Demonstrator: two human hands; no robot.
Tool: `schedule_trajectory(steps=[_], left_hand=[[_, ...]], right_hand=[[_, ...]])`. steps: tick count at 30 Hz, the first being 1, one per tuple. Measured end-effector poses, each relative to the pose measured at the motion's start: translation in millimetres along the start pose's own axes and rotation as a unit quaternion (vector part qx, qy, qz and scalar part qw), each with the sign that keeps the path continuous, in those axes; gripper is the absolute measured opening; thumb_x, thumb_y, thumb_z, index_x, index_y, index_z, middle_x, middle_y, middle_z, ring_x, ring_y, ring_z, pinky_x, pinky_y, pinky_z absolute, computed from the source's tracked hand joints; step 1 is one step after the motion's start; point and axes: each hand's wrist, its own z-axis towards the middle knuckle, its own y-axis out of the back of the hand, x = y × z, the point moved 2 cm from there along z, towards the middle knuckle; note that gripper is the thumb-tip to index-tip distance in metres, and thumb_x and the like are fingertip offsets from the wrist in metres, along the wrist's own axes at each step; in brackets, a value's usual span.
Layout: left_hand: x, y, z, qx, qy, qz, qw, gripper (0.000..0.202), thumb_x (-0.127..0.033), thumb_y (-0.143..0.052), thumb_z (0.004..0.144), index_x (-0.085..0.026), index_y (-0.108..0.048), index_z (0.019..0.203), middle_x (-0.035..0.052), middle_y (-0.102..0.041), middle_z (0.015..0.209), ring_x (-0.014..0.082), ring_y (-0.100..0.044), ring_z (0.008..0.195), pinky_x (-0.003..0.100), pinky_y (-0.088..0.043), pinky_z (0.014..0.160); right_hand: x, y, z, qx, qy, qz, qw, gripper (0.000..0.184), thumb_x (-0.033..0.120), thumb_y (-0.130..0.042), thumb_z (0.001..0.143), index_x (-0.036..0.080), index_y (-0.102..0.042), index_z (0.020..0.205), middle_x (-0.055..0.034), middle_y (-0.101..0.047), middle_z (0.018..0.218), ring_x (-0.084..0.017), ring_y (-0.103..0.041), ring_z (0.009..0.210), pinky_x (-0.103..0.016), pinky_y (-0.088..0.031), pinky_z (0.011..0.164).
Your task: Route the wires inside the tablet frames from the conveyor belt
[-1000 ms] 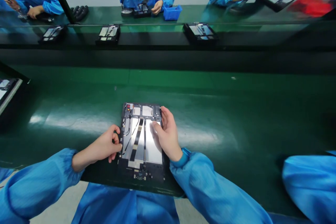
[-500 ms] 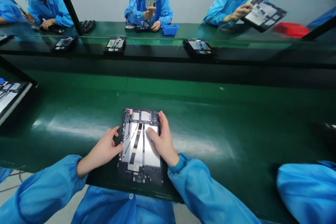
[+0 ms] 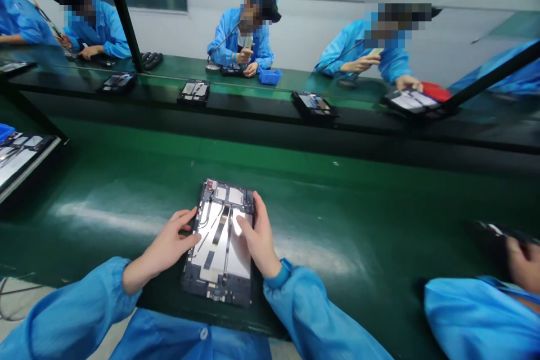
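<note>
An opened tablet (image 3: 219, 247) lies back-up on the green bench (image 3: 337, 219) in front of me, its silver plate, black ribbon cables and small boards showing. My left hand (image 3: 171, 244) rests at its left edge, thumb and fingers gripping the frame. My right hand (image 3: 257, 236) clasps the right edge, the fingers along the rim and the thumb pressing on the silver plate. Blue sleeves cover both my arms.
Another tablet (image 3: 19, 157) sits at the far left. On the raised belt behind are several more tablets (image 3: 194, 91) on black trays. Three co-workers in blue sit opposite; one has a blue bin (image 3: 270, 76). A neighbour's blue sleeve (image 3: 476, 309) is at lower right.
The view has tilted up and more of the far line shows. My hands have stayed on the tablet's edges, and the tablet now lies slightly turned. The co-worker at right has set a tablet down.
</note>
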Motion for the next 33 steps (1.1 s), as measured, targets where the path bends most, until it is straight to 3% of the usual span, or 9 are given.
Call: schedule_trajectory(steps=[4, 7, 10, 13, 16, 20, 23, 26, 33], left_hand=[[-10, 11.6, -8, 0.016, 0.003, -0.158, 0.987, 0.086, -0.037, -0.071, 0.079, -0.028, -0.027, 0.153, 0.0110, -0.048, 0.145, 0.0250, -0.065, 0.105, 0.038, -0.055, 0.089], [-11, 50.4, -15, -0.015, -0.006, -0.175, 0.984, 0.090, -0.037, -0.076, 0.076, -0.025, -0.030, 0.152, 0.0126, -0.051, 0.143, 0.0271, -0.064, 0.108, 0.037, -0.053, 0.092], [-3, 118.3, -29, -0.072, 0.016, -0.139, 0.988, 0.091, -0.040, -0.078, 0.073, -0.022, -0.033, 0.150, 0.0139, -0.053, 0.141, 0.0285, -0.064, 0.109, 0.036, -0.054, 0.089], [8, 201.4, -48, -0.153, 0.036, -0.073, 0.985, 0.091, -0.043, -0.081, 0.069, -0.021, -0.040, 0.147, 0.0131, -0.057, 0.137, 0.0292, -0.063, 0.111, 0.034, -0.054, 0.088], [17, 278.0, -60, -0.241, 0.031, -0.008, 0.970, 0.092, -0.043, -0.086, 0.060, -0.018, -0.049, 0.141, 0.0130, -0.066, 0.124, 0.0304, -0.064, 0.108, 0.035, -0.055, 0.086], [21, 333.4, -55, -0.290, 0.034, 0.107, 0.950, 0.078, -0.036, -0.080, 0.063, -0.014, -0.056, 0.134, 0.0112, -0.071, 0.111, 0.0290, -0.066, 0.099, 0.040, -0.052, 0.091], [10, 321.3, -41, -0.350, -0.027, 0.278, 0.894, 0.055, -0.021, -0.067, 0.068, -0.011, -0.064, 0.122, 0.0156, -0.066, 0.120, 0.0324, -0.059, 0.113, 0.046, -0.040, 0.106], [-8, 261.7, -23, -0.364, -0.150, 0.379, 0.837, 0.048, -0.013, -0.057, 0.073, -0.014, -0.064, 0.120, 0.0154, -0.061, 0.127, 0.0312, -0.052, 0.122, 0.047, -0.035, 0.110], [-24, 83.9, 26, -0.076, -0.179, 0.111, 0.975, 0.024, -0.036, -0.055, 0.088, -0.018, -0.068, 0.097, 0.0048, -0.068, 0.083, 0.0154, -0.062, 0.073, 0.026, -0.049, 0.067]], right_hand=[[19, -25, 0, 0.007, 0.030, 0.066, 0.997, 0.069, 0.036, -0.056, 0.090, 0.026, -0.024, 0.151, -0.0069, -0.028, 0.157, -0.026, -0.030, 0.143, -0.048, -0.027, 0.119], [28, -45, 11, 0.051, 0.024, 0.091, 0.994, 0.066, 0.038, -0.055, 0.091, 0.027, -0.026, 0.150, -0.0072, -0.029, 0.156, -0.025, -0.035, 0.141, -0.047, -0.032, 0.116], [27, -52, 30, 0.093, 0.038, 0.031, 0.994, 0.062, 0.038, -0.061, 0.086, 0.025, -0.037, 0.143, -0.0103, -0.042, 0.148, -0.027, -0.045, 0.132, -0.048, -0.039, 0.110], [15, -49, 47, 0.117, 0.057, -0.013, 0.991, 0.046, 0.037, -0.059, 0.086, 0.019, -0.052, 0.128, -0.0118, -0.065, 0.115, -0.025, -0.062, 0.105, -0.045, -0.048, 0.095], [-1, -47, 56, 0.140, 0.049, -0.032, 0.988, 0.034, 0.043, -0.055, 0.087, 0.017, -0.061, 0.108, -0.0094, -0.069, 0.090, -0.023, -0.066, 0.083, -0.038, -0.053, 0.078], [-12, -46, 58, 0.164, 0.064, -0.075, 0.981, 0.034, 0.049, -0.058, 0.086, 0.019, -0.066, 0.101, -0.0092, -0.070, 0.093, -0.023, -0.067, 0.081, -0.036, -0.054, 0.075], [-16, -46, 59, 0.162, 0.080, -0.088, 0.980, 0.036, 0.053, -0.060, 0.083, 0.021, -0.069, 0.097, -0.0090, -0.071, 0.089, -0.024, -0.067, 0.077, -0.036, -0.056, 0.072], [-16, -46, 61, 0.146, 0.078, -0.091, 0.982, 0.038, 0.056, -0.062, 0.080, 0.021, -0.070, 0.093, -0.0098, -0.072, 0.086, -0.026, -0.068, 0.075, -0.038, -0.057, 0.070], [4, -48, 53, 0.115, -0.007, 0.017, 0.993, 0.041, 0.054, -0.071, 0.076, 0.019, -0.067, 0.097, -0.0100, -0.071, 0.086, -0.025, -0.067, 0.077, -0.038, -0.056, 0.071]])
